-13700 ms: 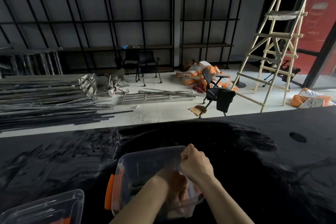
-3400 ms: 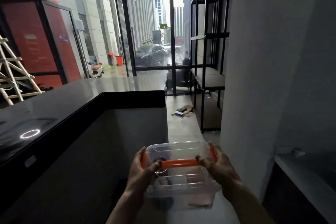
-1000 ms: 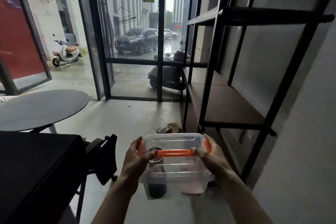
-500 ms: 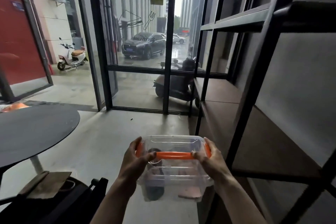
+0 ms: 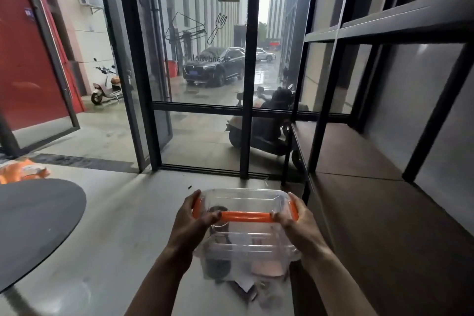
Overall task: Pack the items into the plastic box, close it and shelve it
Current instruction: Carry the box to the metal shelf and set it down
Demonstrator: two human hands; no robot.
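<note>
Two bare hands carry one clear plastic box [image 5: 246,228], lid on, in the air just left of the dark metal shelf [image 5: 364,187]. One orange handle [image 5: 246,217] lies across the lid. Left hand [image 5: 191,223] and right hand [image 5: 298,226] each clamp an end, thumbs on the handle. Contents show dimly. Mirrored lettering on the glass [image 5: 210,58] is too faint to read.
</note>
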